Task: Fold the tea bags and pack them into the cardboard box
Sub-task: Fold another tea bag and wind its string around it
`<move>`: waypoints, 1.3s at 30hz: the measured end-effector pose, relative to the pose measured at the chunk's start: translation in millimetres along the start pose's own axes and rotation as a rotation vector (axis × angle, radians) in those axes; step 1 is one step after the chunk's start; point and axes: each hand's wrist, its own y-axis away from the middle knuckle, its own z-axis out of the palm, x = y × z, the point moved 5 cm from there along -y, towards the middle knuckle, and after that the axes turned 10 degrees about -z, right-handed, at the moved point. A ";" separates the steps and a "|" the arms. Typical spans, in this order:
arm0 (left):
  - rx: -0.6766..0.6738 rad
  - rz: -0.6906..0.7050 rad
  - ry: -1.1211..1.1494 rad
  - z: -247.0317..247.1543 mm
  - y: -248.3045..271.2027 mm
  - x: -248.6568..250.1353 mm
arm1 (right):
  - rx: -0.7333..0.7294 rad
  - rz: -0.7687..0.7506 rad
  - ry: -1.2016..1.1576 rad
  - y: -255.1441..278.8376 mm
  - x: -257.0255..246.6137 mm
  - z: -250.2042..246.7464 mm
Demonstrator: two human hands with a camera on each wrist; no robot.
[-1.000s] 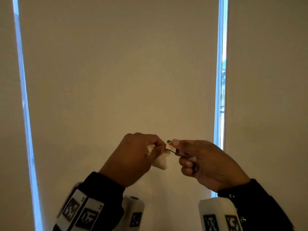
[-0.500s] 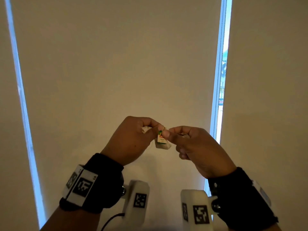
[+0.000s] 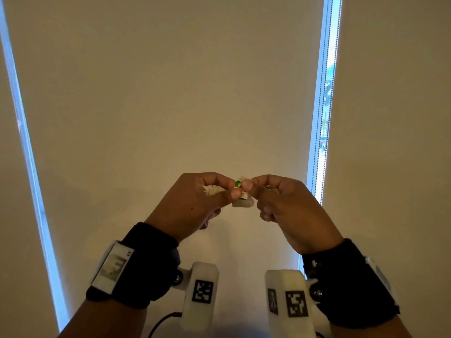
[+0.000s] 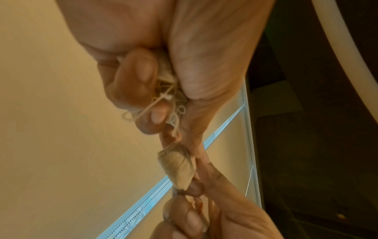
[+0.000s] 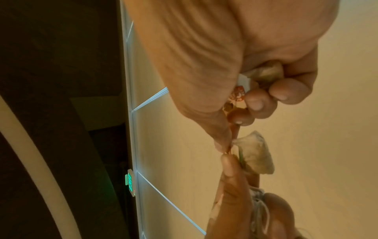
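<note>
A small white tea bag (image 3: pixel 242 202) hangs between my two raised hands, its green, white and red tag (image 3: pixel 238 184) pressed against its top. My left hand (image 3: pixel 233 190) pinches the bag and tag from the left, and my right hand (image 3: pixel 249 185) pinches them from the right. In the left wrist view the tea bag (image 4: pixel 178 169) sits below loose strings (image 4: pixel 163 98) bunched in my left palm. In the right wrist view the tea bag (image 5: pixel 257 156) hangs by the pinch, and more bags and tags (image 5: pixel 263 72) are tucked under my curled right fingers. No cardboard box is in view.
Beige roller blinds (image 3: pixel 170 93) fill the background. A bright window gap with a bead chain (image 3: pixel 322 118) runs down the right, and another gap (image 3: pixel 26 142) down the left. A green exit sign (image 5: pixel 131 181) glows on a dark wall.
Both hands have risen and drawn close together. The tag, held out sideways by my right hand a second ago, now lies against the top of the tea bag between both hands' fingertips.
</note>
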 end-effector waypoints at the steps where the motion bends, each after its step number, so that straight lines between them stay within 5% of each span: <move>1: -0.003 -0.005 0.011 0.7 -0.5 -1.7 | -0.008 -0.007 -0.014 0.0 1.0 1.4; 9: 0.003 0.008 0.106 -0.1 3.3 -6.5 | -0.046 -0.058 -0.142 3.8 0.4 9.6; 17: 0.037 -0.018 0.182 -13.0 5.5 -11.6 | 0.085 0.112 -0.661 -0.6 6.2 6.9; 29: -0.013 -0.045 0.144 -11.7 9.2 -14.5 | 0.025 0.163 -0.547 0.1 14.8 15.6; 39: 0.061 -0.011 0.081 -10.9 10.2 -10.8 | -0.058 -0.026 -0.199 2.4 9.3 18.2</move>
